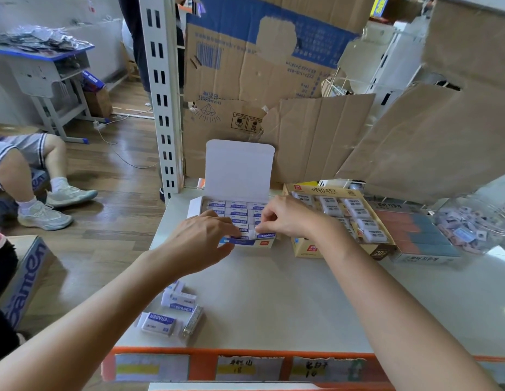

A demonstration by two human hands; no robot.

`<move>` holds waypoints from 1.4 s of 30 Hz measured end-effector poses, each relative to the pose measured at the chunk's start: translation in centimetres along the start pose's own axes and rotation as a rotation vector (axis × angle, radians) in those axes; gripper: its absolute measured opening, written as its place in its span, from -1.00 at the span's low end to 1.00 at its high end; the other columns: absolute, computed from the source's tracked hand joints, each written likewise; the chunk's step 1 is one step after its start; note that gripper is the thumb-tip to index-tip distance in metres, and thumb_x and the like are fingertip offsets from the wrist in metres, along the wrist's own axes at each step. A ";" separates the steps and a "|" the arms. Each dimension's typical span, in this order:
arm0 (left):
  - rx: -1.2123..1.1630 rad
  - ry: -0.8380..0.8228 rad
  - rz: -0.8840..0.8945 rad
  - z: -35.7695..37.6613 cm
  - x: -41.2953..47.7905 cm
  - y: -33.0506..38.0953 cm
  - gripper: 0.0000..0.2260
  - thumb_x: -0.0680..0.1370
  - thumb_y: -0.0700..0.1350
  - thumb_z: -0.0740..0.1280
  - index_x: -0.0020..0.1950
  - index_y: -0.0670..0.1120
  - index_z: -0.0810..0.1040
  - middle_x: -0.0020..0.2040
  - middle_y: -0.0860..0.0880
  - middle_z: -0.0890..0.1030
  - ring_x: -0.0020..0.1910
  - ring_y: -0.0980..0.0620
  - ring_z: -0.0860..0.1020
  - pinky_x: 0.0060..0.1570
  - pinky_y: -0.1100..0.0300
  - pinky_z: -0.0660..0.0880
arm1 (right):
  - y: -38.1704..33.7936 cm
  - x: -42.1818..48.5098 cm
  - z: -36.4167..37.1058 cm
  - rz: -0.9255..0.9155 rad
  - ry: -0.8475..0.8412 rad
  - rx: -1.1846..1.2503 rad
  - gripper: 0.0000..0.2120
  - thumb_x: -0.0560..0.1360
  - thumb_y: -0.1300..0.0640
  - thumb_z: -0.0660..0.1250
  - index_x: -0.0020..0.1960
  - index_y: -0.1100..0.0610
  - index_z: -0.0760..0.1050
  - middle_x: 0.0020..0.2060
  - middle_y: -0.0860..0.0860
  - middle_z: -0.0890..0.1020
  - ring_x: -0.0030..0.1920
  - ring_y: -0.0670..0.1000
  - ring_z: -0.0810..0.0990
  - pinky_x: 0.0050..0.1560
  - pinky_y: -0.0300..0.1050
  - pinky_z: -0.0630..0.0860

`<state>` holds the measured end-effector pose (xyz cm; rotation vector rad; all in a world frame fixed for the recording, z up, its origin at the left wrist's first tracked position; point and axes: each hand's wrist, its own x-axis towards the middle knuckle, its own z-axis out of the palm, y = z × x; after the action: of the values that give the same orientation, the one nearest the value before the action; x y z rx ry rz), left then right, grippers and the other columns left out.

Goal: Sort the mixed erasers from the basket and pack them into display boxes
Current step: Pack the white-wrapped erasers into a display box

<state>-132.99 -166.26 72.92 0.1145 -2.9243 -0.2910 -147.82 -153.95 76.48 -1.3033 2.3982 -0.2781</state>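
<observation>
A white display box [240, 167] with its lid raised stands at the middle of the shelf, filled with rows of white-and-blue erasers [236, 206]. My right hand [285, 218] pinches one white-and-blue eraser [264, 235] at the box's front right corner. My left hand [201, 242] holds the box's front edge, its fingers reaching over the front row. Several loose erasers [172, 309] of the same kind lie at the shelf's front left, under my left forearm.
A yellow display box [305, 251] of white erasers sits right of the white one, then a box of orange-and-blue erasers [423, 231] and a clear jar [477, 221] of small ones. Cardboard sheets [316, 136] stand behind. A person sits at the left.
</observation>
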 end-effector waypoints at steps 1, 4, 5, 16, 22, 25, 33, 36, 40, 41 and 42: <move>-0.008 0.007 0.004 0.0 0.1 0.0 -0.68 0.58 0.05 0.20 0.33 0.13 0.42 0.27 0.16 0.49 0.22 0.12 0.39 -0.05 0.35 0.33 | 0.0 0.0 0.0 -0.005 0.012 0.001 -0.76 0.48 -0.01 0.37 -0.19 0.17 0.60 -0.26 0.03 0.63 -0.22 0.02 0.56 -0.29 -0.14 0.38; -0.062 0.017 -0.005 0.0 0.6 0.3 -0.71 0.59 0.03 0.18 0.29 0.09 0.47 0.19 0.10 0.53 0.15 0.07 0.45 -0.03 0.26 0.39 | 0.0 -0.5 0.0 -0.022 0.050 -0.036 -0.79 0.49 0.00 0.37 -0.13 0.14 0.62 -0.24 -0.01 0.61 -0.22 -0.03 0.53 -0.32 -0.20 0.34; -0.086 0.019 -0.011 0.1 0.9 0.3 -0.73 0.60 -0.01 0.16 0.27 0.06 0.50 0.16 0.07 0.55 0.13 0.03 0.48 -0.03 0.21 0.40 | 0.0 -0.7 0.0 -0.026 0.050 -0.040 -0.81 0.48 0.00 0.37 -0.09 0.12 0.62 -0.21 -0.02 0.61 -0.19 -0.04 0.53 -0.29 -0.20 0.37; -0.006 -0.049 0.003 0.7 2.8 0.0 -0.65 0.62 -0.12 0.13 0.36 0.18 0.40 0.11 0.00 0.41 0.07 0.01 0.44 -0.18 0.27 0.25 | 0.7 -1.5 0.9 -0.030 0.087 0.025 -0.79 0.39 0.03 0.47 0.00 0.04 0.59 -0.08 -0.02 0.58 -0.13 -0.04 0.48 -0.28 -0.24 0.33; 0.057 -0.038 -0.027 0.9 2.5 0.2 -0.62 0.62 -0.10 0.08 0.39 0.23 0.32 0.09 0.01 0.36 0.07 0.02 0.37 -0.24 0.22 0.26 | 0.6 -1.7 0.5 -0.037 0.072 0.077 -0.83 0.43 -0.01 0.42 -0.04 0.05 0.62 -0.11 -0.03 0.59 -0.11 -0.04 0.51 -0.16 -0.14 0.42; 0.054 -0.030 -0.038 0.9 2.5 0.3 -0.63 0.63 -0.08 0.06 0.39 0.23 0.33 0.09 0.02 0.35 0.05 0.03 0.36 -0.26 0.22 0.24 | 0.5 -1.6 0.8 -0.039 0.100 0.072 -0.86 0.50 0.03 0.36 -0.06 0.09 0.63 -0.20 -0.06 0.55 -0.18 -0.06 0.48 -0.27 -0.24 0.34; -0.005 -0.025 -0.062 1.0 2.4 0.1 -0.63 0.62 -0.12 0.07 0.36 0.22 0.37 0.09 0.02 0.37 0.08 0.02 0.38 -0.26 0.23 0.23 | -0.1 -1.0 1.1 0.033 0.141 0.055 -0.83 0.44 0.07 0.43 -0.25 0.05 0.47 -0.30 -0.07 0.52 -0.20 0.00 0.52 -0.22 -0.12 0.42; -0.015 -0.022 -0.054 1.1 2.5 0.0 -0.63 0.62 -0.13 0.07 0.35 0.21 0.39 0.09 0.03 0.37 0.09 0.03 0.39 -0.25 0.24 0.26 | -0.2 -0.9 1.3 0.067 0.153 0.029 -0.82 0.43 0.08 0.44 -0.26 0.08 0.48 -0.23 -0.02 0.55 -0.17 0.00 0.50 -0.20 -0.16 0.34; -0.038 -0.011 -0.048 1.1 2.3 -0.2 -0.64 0.63 -0.12 0.06 0.34 0.21 0.40 0.11 0.04 0.38 0.12 0.04 0.39 -0.22 0.26 0.27 | -0.5 -0.8 1.4 0.074 0.148 0.001 -0.87 0.42 0.10 0.45 -0.17 0.13 0.55 -0.17 0.02 0.59 -0.16 0.00 0.50 -0.20 -0.18 0.35; -0.044 -0.006 -0.044 1.1 2.3 -0.3 -0.64 0.63 -0.11 0.06 0.34 0.20 0.40 0.12 0.04 0.39 0.13 0.05 0.39 -0.21 0.27 0.29 | -0.5 -0.8 1.3 0.072 0.137 0.002 -0.88 0.43 0.12 0.45 -0.15 0.14 0.55 -0.18 0.01 0.58 -0.16 0.00 0.51 -0.21 -0.18 0.36; -0.046 -0.003 -0.040 1.0 2.3 -0.3 -0.65 0.63 -0.10 0.06 0.35 0.20 0.40 0.13 0.04 0.39 0.14 0.05 0.39 -0.18 0.27 0.31 | -0.6 -0.8 1.1 0.071 0.125 0.004 -0.90 0.43 0.14 0.44 -0.14 0.15 0.56 -0.18 0.01 0.57 -0.17 -0.01 0.51 -0.23 -0.19 0.36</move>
<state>-135.45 -166.62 72.29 0.1662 -2.9188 -0.3648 -146.51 -153.58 75.86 -1.2298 2.5397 -0.3533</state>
